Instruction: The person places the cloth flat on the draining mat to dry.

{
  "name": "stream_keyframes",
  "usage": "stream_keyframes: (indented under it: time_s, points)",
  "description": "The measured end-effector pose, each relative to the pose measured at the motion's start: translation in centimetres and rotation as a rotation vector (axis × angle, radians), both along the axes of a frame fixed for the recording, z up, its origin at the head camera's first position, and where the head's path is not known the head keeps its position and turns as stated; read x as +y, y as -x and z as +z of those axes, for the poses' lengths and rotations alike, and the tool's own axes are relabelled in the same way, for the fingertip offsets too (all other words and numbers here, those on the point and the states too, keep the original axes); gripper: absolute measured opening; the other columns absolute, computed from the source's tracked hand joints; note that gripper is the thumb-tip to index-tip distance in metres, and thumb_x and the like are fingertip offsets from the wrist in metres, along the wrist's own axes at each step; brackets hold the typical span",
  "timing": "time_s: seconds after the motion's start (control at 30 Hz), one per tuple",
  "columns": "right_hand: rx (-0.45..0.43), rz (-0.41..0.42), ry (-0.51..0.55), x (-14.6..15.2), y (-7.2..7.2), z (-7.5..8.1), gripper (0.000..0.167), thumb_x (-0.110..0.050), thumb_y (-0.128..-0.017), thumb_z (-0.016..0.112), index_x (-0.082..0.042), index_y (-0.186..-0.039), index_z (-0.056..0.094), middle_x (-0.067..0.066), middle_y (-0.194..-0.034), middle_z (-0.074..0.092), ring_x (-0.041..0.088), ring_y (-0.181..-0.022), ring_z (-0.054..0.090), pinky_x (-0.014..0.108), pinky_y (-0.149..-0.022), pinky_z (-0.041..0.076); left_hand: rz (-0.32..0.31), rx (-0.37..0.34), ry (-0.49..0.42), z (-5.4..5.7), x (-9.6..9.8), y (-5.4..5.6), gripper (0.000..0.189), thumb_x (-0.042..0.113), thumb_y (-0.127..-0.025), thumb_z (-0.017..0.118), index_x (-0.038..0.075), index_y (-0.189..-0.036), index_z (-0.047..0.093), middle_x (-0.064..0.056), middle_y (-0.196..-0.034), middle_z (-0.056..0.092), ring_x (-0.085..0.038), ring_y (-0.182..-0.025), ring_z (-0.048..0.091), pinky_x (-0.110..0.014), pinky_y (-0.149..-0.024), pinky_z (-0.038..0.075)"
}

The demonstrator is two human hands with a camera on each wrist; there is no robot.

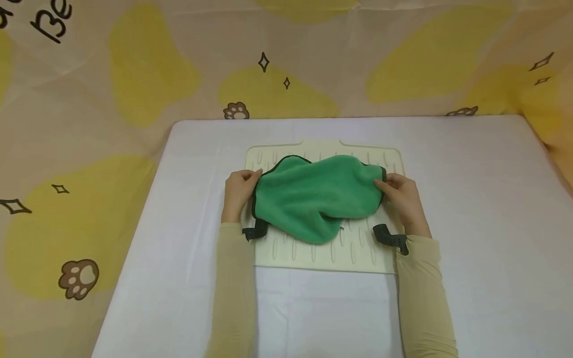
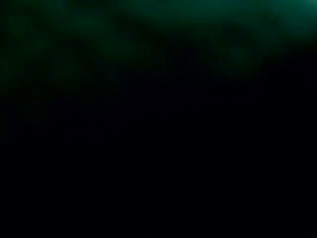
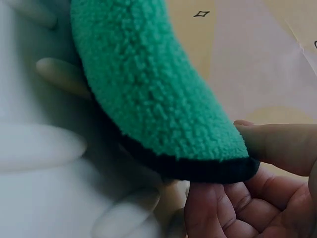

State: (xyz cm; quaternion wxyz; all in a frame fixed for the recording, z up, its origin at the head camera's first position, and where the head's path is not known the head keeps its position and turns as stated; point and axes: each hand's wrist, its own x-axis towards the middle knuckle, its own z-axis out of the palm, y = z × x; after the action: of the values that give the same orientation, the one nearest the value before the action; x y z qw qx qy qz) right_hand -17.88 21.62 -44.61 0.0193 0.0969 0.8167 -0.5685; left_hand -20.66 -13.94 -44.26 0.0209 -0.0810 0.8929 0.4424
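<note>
A green towel [image 1: 322, 189] with a dark edge binding is held up between both hands, bunched and sagging in the middle. My left hand [image 1: 239, 191] pinches its left edge near the upper corner. At the opposite side my right hand [image 1: 405, 199] pinches the right edge between thumb and fingers. Close up in the right wrist view, the fuzzy towel [image 3: 133, 84] curves toward the fingers of the right hand [image 3: 272, 198]. The left wrist view is nearly black, with only a dim blur of the towel [image 2: 198, 12] along its top.
Beneath the towel lies a cream ridged board [image 1: 313, 258], notched at its far edge. It rests on a white-covered table [image 1: 483, 209]. Behind hangs a yellow-patterned cloth [image 1: 309, 44] along the table's far edge. Black wrist cameras [image 1: 389, 236] protrude from both sleeves.
</note>
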Motion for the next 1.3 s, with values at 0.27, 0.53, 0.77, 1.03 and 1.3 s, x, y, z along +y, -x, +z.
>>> stream_keyframes:
  time_s: [0.27,0.53,0.77,1.03,1.3]
  points:
    - [-0.012,0.023,0.012,0.5,-0.3,0.3,0.033,-0.015,-0.094,0.059,0.015,-0.109,0.056,-0.015,-0.072,0.056,0.001,-0.070,0.051,0.015,-0.062,0.044,-0.070,-0.051,0.067,-0.3,1.7,2.2,0.031,0.027,-0.094,0.059,-0.002,-0.094,0.070,-0.014,-0.088,0.067,-0.023,-0.076,0.057,-0.030,-0.067,0.045]
    - [-0.006,0.016,-0.062,0.7,0.7,-0.2,0.030,-0.016,-0.093,0.060,0.012,-0.104,0.060,-0.015,-0.069,0.056,0.004,-0.072,0.049,0.016,-0.063,0.041,0.132,0.078,-0.121,-1.7,1.8,1.4,0.026,0.021,-0.096,0.055,-0.003,-0.100,0.065,-0.017,-0.086,0.065,-0.021,-0.068,0.053,-0.028,-0.061,0.041]
    - [0.022,0.021,-0.088,0.4,3.1,0.7,0.028,-0.014,-0.092,0.061,0.013,-0.101,0.061,-0.011,-0.072,0.054,0.007,-0.074,0.047,0.016,-0.063,0.041,0.295,0.171,-0.240,-1.8,1.7,1.6,0.022,0.016,-0.098,0.052,-0.004,-0.104,0.061,-0.015,-0.080,0.062,-0.018,-0.065,0.052,-0.029,-0.063,0.041]
    - [0.096,0.011,-0.019,-0.1,5.4,1.8,0.029,-0.012,-0.093,0.060,0.013,-0.108,0.058,-0.008,-0.078,0.060,0.000,-0.069,0.058,0.014,-0.066,0.049,0.313,0.242,-0.288,-1.8,1.7,1.5,0.018,0.012,-0.098,0.050,0.000,-0.109,0.058,-0.002,-0.059,0.049,-0.009,-0.051,0.040,-0.024,-0.055,0.034]
    - [-0.090,0.110,-0.277,0.0,6.2,1.3,0.039,-0.019,-0.094,0.057,0.014,-0.114,0.059,0.027,-0.114,0.059,0.028,-0.102,0.051,0.033,-0.084,0.042,0.272,0.035,-0.057,-1.6,1.9,1.8,0.032,0.025,-0.093,0.055,-0.002,-0.104,0.067,-0.018,-0.103,0.066,-0.034,-0.092,0.060,-0.043,-0.080,0.046]
